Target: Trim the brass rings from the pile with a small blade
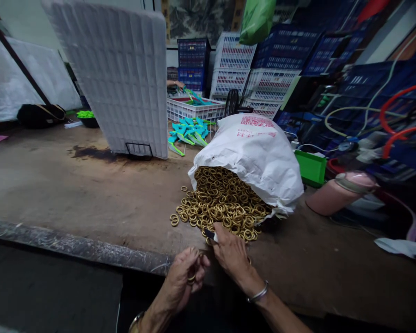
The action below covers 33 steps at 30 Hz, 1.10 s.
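My left hand [185, 277] is raised at the table's front edge, its fingers curled around brass-coloured rings [191, 279]; how many is hidden. Just to its right, my right hand [230, 252] reaches to the near edge of a heap of the same rings [222, 210]. Its fingers are bent down at the heap, and what they grip is hidden. A small black-and-white piece [211, 234] shows at its thumb side. The heap spills from the mouth of a white woven sack [253, 152] lying on its side with red print.
A pale ribbed panel [125, 83] stands upright on a wire stand. Behind are turquoise-and-green pieces [190, 129], a white crate [194, 110] with a person's hand [175, 83] beside it, and stacked crates [232, 55]. Right are a green tray [311, 167] and a pink bottle [338, 194].
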### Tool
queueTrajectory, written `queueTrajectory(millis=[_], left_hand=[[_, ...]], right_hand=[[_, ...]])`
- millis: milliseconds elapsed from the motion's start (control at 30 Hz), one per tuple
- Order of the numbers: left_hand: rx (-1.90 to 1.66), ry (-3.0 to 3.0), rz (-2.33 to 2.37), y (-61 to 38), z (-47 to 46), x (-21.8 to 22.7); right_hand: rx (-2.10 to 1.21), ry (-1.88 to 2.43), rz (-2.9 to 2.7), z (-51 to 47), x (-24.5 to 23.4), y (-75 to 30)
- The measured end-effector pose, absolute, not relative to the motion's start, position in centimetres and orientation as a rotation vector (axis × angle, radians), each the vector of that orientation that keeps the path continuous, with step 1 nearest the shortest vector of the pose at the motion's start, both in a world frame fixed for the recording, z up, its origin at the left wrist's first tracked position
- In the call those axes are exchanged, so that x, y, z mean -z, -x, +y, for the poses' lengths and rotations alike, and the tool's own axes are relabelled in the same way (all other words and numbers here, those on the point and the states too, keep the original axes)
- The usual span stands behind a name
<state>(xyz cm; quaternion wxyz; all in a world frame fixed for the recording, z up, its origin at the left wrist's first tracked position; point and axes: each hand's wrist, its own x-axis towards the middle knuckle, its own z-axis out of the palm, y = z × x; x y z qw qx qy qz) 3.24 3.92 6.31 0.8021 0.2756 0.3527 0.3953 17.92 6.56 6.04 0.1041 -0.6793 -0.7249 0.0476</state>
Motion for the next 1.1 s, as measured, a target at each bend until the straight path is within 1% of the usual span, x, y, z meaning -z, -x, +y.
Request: queueTrajectory(millis=[133,400,567,667,767,833,900,1000,1100], left_hand=[[-0.893,-0.517,0.738,-2.9,4.3,-5.7],[-0.884,-0.304,0.645,-2.9,4.7,-4.7],[-0.927,-0.389,0.748,-3.6,5.3,-4.4],[-0.985,-0.595,0.914,-4.2,6.1,-3.8],[-1.056,-0.823,1.065,-4.5,6.8,-2.8],[-1.075,-0.958,1.06,-4.5,7.0,-2.3],[-1.074,-1.062,1.029,-4.5,7.0,-2.1],[-1.059,-1.169,1.017,-4.5,6.9,-2.2],[-1.051,-1.216,1.047,-4.5,6.8,-3.0]], right_hand=[[-0.078,2.069,-2.184,7.3,-5.2,-17.6],[-0.107,2.071,-2.134,8.0,-5.1,-17.8],[-0.166,1.979,-2.061,8.1,-4.9,-18.3],[-0.368,1.865,-1.976,8.0,-5.4,-18.4],[-0.743,1.69,-1.886,7.8,-6.0,-18.3],[-1.023,1.558,-1.782,7.7,-6.0,-18.3],[-1.232,1.454,-1.652,7.5,-5.6,-18.3],[-1.385,1.4,-1.51,7.4,-4.5,-18.6],[-1.418,1.381,-1.417,7.3,-3.2,-18.9]])
